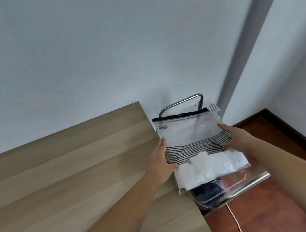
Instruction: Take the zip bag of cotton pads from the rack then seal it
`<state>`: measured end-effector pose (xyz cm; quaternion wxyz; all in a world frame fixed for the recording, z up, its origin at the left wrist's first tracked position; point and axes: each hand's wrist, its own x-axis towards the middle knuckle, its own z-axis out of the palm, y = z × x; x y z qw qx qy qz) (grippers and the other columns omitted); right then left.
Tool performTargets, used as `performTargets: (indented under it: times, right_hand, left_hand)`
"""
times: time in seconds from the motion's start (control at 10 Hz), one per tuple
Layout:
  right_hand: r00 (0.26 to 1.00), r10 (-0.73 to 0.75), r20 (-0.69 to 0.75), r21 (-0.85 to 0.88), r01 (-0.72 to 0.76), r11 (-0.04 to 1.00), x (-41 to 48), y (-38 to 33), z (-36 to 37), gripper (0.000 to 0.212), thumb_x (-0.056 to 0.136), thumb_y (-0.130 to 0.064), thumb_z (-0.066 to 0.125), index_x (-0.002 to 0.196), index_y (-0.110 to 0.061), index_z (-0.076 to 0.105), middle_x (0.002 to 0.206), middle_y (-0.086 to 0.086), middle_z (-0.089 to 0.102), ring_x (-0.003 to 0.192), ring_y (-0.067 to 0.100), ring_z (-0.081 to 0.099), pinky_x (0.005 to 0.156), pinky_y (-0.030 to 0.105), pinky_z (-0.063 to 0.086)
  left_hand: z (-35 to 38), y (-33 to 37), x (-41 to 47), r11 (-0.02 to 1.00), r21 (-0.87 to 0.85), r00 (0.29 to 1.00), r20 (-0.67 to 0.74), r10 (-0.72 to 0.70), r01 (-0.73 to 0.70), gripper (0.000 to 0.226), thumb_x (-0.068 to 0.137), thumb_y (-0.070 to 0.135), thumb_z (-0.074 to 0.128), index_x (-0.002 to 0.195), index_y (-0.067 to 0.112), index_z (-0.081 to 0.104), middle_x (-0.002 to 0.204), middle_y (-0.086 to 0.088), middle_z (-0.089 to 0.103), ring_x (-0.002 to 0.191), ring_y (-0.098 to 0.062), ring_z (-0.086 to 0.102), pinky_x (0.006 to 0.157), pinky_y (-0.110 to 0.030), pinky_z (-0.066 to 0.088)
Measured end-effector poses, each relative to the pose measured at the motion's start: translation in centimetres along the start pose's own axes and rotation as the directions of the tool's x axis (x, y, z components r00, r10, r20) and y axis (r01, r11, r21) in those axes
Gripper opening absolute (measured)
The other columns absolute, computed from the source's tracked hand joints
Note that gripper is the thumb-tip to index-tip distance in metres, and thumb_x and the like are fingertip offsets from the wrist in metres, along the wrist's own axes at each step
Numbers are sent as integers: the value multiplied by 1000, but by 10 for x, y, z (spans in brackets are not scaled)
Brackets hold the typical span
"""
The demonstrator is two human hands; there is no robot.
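Holding the zip bag (193, 139) by its two side edges, both hands grip it above the rack (200, 100) that stands in the wall corner beside the wooden table (68, 174). Left hand (161, 163) pinches the left edge, thumb on the front face, fingers behind. Right hand (233, 136) pinches the right edge at the striped band, thumb in front. Bag is roughly upright, black zip strip at top; whether the strip is pressed closed cannot be told. White cotton pads (202, 167) sit piled at the bag's bottom. A white cable (236, 223) runs across the red-brown floor (275, 207) below.
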<state>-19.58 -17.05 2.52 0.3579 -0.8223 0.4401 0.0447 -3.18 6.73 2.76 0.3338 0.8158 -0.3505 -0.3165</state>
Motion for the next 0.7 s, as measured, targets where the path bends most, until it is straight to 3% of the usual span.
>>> performTargets:
  times: [0.1, 0.2, 0.3, 0.4, 0.5, 0.7]
  right_hand:
    - [1000, 27, -11, -18, -27, 999, 6, 15, -2, 84, 71, -11, 70, 142, -35, 31, 137, 7, 52, 93, 19, 58, 76, 24, 45]
    - [998, 61, -17, -23, -61, 998, 10, 29, -1, 83, 70, -21, 72, 142, -35, 31, 133, 5, 55, 105, 23, 59, 81, 24, 44]
    - [997, 78, -1, -43, -78, 996, 13, 36, -1, 83, 72, -19, 70, 142, -35, 30, 131, 6, 56, 95, 21, 59, 77, 24, 44]
    - [996, 82, 24, -94, -79, 992, 18, 42, 2, 82, 76, -15, 67, 145, -30, 26, 142, 6, 46, 112, 27, 56, 87, 28, 45]
    - [992, 105, 64, -141, -95, 985, 18, 47, 9, 83, 77, -11, 69, 146, -23, 25, 148, 10, 39, 128, 31, 45, 106, 36, 38]
    - [999, 38, -3, -98, -38, 994, 15, 30, 21, 79, 77, -12, 71, 144, -22, 30, 140, 10, 50, 116, 29, 56, 99, 38, 46]
  left_hand:
    - [18, 3, 9, 999, -40, 997, 72, -26, 29, 98, 74, 11, 75, 148, 20, 11, 159, 6, 7, 133, -32, 38, 110, -42, 36]
    - [32, 2, 17, 996, -67, 994, 99, -54, 61, 98, 76, 13, 74, 148, 19, 9, 159, 5, 6, 142, -22, 23, 118, -37, 20]
    - [39, 6, 23, 995, 3, 984, 149, -96, 97, 96, 78, 20, 72, 148, 16, 7, 159, 1, 3, 144, -19, 13, 117, -31, 11]
    - [41, 8, 30, 987, 102, 970, 199, -142, 124, 90, 81, 27, 69, 148, 15, 10, 157, -8, 17, 139, -26, 30, 114, -42, 29]
    - [38, 11, 35, 986, 122, 974, 183, -130, 109, 86, 82, 26, 68, 148, 14, 13, 155, -9, 24, 137, -25, 33, 112, -42, 33]
    - [23, 4, 33, 993, 115, 993, 118, -19, 6, 81, 80, 17, 69, 145, 15, 21, 153, -7, 24, 133, -23, 37, 112, -39, 33]
